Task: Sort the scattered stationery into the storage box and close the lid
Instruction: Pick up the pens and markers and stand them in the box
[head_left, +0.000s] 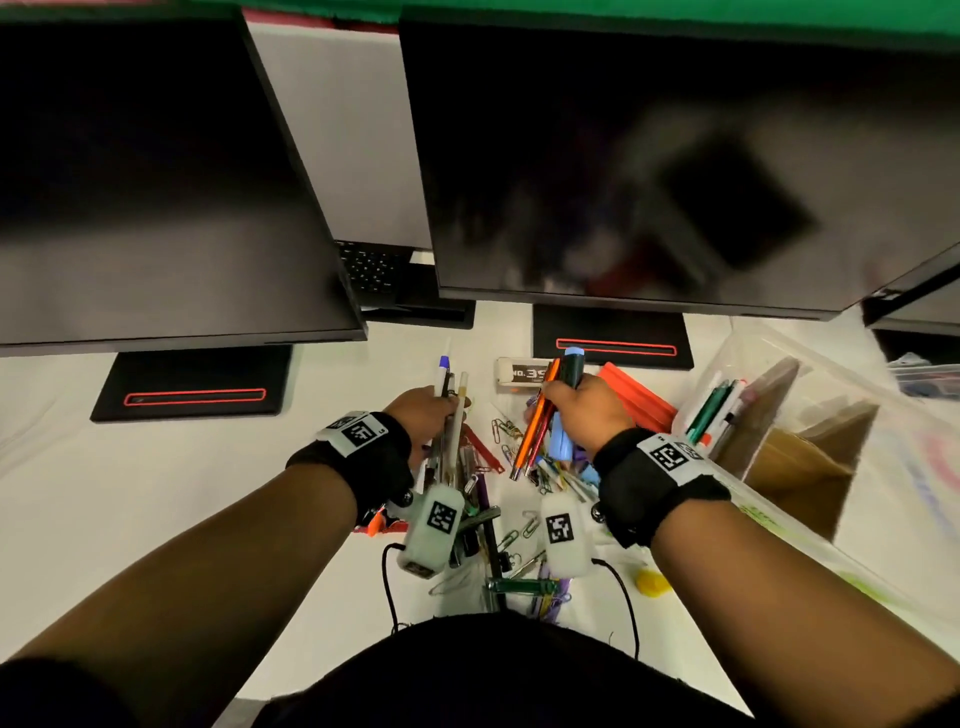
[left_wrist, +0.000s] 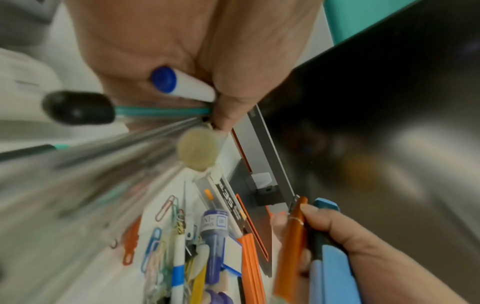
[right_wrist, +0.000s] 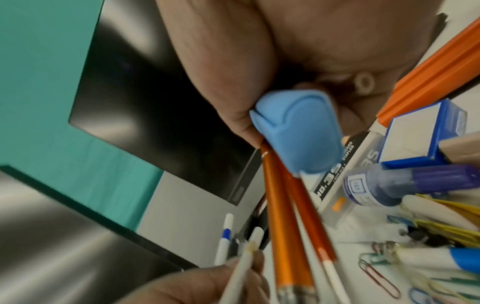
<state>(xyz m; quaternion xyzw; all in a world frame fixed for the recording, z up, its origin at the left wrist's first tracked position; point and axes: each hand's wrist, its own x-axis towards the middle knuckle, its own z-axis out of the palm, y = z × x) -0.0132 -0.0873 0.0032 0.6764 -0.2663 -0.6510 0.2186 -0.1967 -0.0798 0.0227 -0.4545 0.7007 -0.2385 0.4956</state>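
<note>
I have my left hand (head_left: 423, 410) wrapped round a pen bundle (head_left: 451, 415) and my right hand (head_left: 587, 410) round orange pens (head_left: 535, 421), gathered for the box (head_left: 810, 395) right of it.

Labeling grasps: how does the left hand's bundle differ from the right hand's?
Left hand grips thin pale and clear pens, one blue-capped. Right hand grips orange pens plus a chunky light-blue tool. Both bundles point away from the person, above the pile.
</note>
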